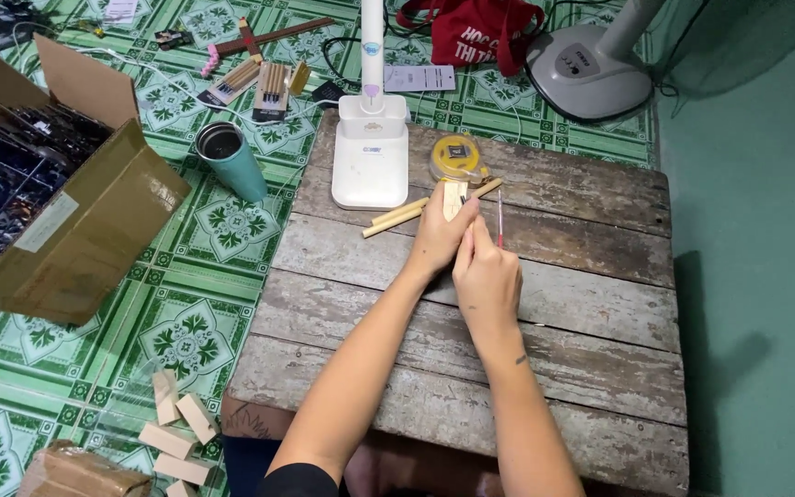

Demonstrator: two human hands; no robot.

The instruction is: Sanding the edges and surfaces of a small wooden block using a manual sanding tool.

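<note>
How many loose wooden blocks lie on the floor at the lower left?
5, clustered beside the table's corner: one farthest up, one right of it, one, one lower, and one at the picture edge. More may be hidden.

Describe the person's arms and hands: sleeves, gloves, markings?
Both forearms are bare, no gloves, no watch or rings visible. The left hand and right hand are ungloved. A small dark mark, possibly a tattoo, sits on the right forearm near the wrist. A dark sleeve edge shows at the left upper arm.
</note>
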